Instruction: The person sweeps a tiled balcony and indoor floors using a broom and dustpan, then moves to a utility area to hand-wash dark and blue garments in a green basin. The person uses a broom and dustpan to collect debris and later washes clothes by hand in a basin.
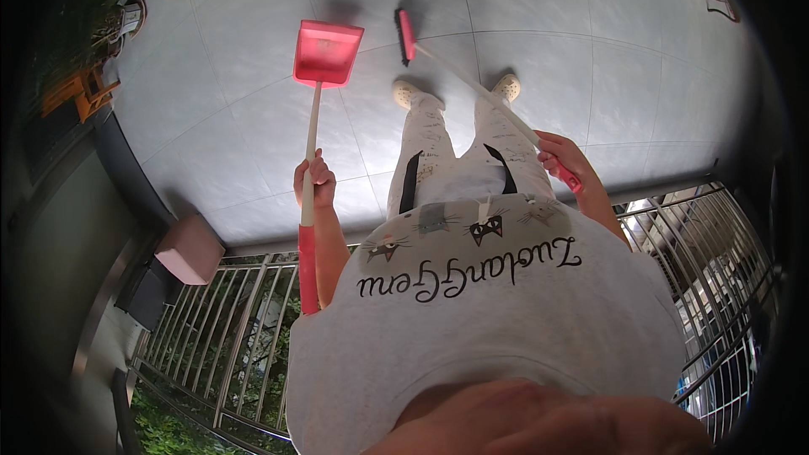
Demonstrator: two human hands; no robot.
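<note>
My left hand [314, 184] is closed around the pale pole of a long-handled pink dustpan [325, 54], below its red grip sleeve [308, 272]. The pan hangs in front of me on the left, apart from its shadow on the floor, with a faint grey patch inside. In my right hand [564, 161] is the pink grip end of a broom [468, 79]. Its pole slants forward and left across my right leg to a pink head with dark bristles [403, 38], right of the dustpan. Whether the bristles touch the floor I cannot tell.
Grey tiles [537, 76] cover the floor around my feet in cream clogs [507, 86]. Potted plants [129, 16] and a wooden stool [85, 91] stand at the left. A pinkish box-like object [189, 249] sits near the metal railing [240, 328] behind me. Thin metal legs [720, 3] show far right.
</note>
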